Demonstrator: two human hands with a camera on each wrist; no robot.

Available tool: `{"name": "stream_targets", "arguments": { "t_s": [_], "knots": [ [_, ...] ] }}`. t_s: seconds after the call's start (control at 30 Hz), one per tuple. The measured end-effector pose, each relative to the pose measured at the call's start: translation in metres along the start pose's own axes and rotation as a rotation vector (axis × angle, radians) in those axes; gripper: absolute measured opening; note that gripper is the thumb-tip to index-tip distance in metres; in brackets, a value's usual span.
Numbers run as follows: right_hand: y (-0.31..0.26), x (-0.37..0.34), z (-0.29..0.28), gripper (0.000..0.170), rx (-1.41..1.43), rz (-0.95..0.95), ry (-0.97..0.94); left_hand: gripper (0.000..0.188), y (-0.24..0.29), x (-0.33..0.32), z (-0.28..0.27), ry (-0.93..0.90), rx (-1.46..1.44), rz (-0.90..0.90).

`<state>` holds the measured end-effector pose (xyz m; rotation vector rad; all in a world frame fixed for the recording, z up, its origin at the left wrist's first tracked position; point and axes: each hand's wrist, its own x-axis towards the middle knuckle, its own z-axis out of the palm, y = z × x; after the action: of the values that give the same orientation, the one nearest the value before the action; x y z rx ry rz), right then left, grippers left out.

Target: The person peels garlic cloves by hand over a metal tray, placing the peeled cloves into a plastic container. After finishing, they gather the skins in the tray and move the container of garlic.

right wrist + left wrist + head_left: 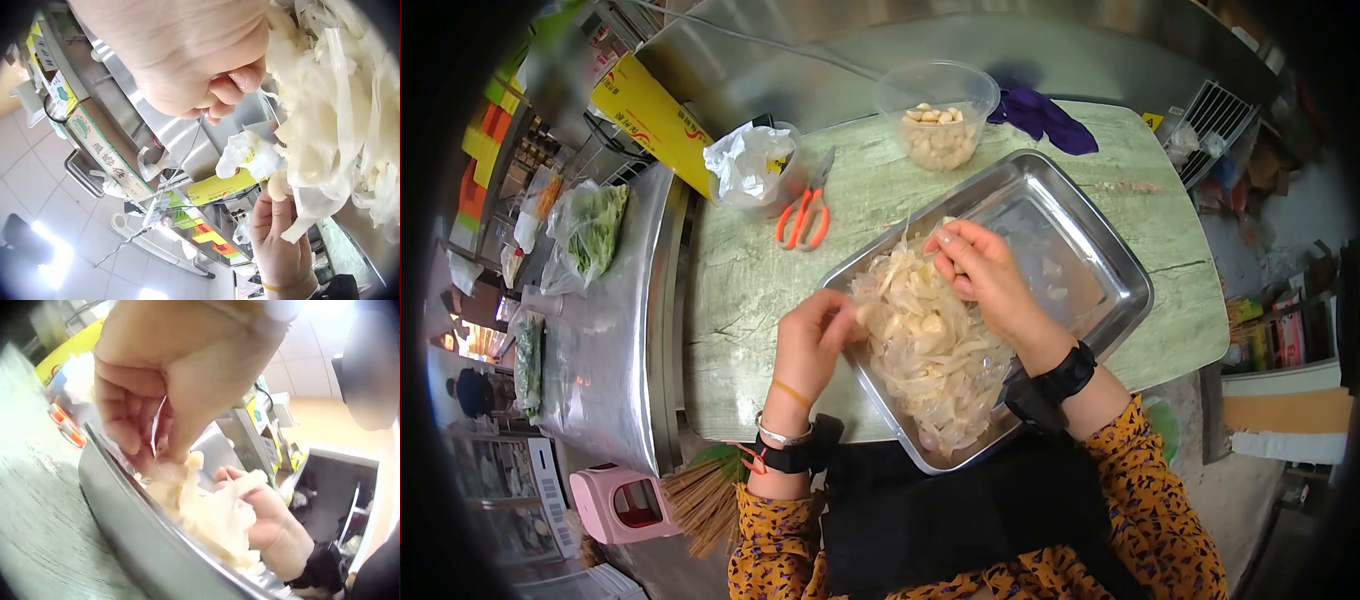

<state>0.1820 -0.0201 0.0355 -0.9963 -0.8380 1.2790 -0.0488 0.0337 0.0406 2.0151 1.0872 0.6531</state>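
A steel tray holds a heap of pale garlic cloves and papery skins. Over its left rim, the left hand pinches a pale garlic clove between thumb and fingers; a thin whitish strip shows at its fingers in the left wrist view. Above the heap's upper right, the right hand has curled fingers pinching a small pale piece, mostly hidden, apparently garlic. Beyond the tray stands a clear round tub with peeled cloves.
Orange-handled scissors lie left of the tray, beside a container with a white plastic bag. A purple cloth lies at the back. A yellow roll box and a steel counter with bagged greens are at left.
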Motion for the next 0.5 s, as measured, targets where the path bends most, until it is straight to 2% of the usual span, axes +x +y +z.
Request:
{"name": "stream_targets", "arguments": {
  "t_s": [0.03,0.17,0.23,0.33,0.37,0.43,0.47,0.5],
  "knots": [
    [-0.002,0.000,0.000,0.020,0.012,-0.009,0.011,0.006,0.003,0.000,0.000,0.012,-0.232,-0.150],
    [-0.006,0.001,-0.004,0.019,0.092,-0.086,0.151,0.006,-0.004,0.007,0.008,0.100,-0.286,-0.120],
    [-0.005,0.005,-0.009,0.019,0.187,-0.173,0.288,0.006,-0.009,0.010,0.008,0.132,-0.255,-0.106],
    [-0.013,0.003,-0.014,0.020,0.251,-0.203,0.312,0.013,-0.008,0.013,0.008,0.240,0.084,0.167],
    [-0.015,0.002,-0.015,0.020,0.248,-0.206,0.320,0.013,0.000,0.016,0.007,0.234,0.078,0.171],
    [-0.014,0.001,-0.014,0.021,0.277,-0.181,0.266,0.018,0.013,0.018,0.006,0.395,0.419,0.514],
    [-0.011,0.001,-0.013,0.021,0.281,-0.176,0.267,0.024,0.020,0.013,0.008,0.320,0.273,0.444],
    [-0.009,0.002,-0.012,0.020,0.244,-0.171,0.242,0.024,0.021,0.009,0.011,0.319,0.276,0.440]
  ]
}}
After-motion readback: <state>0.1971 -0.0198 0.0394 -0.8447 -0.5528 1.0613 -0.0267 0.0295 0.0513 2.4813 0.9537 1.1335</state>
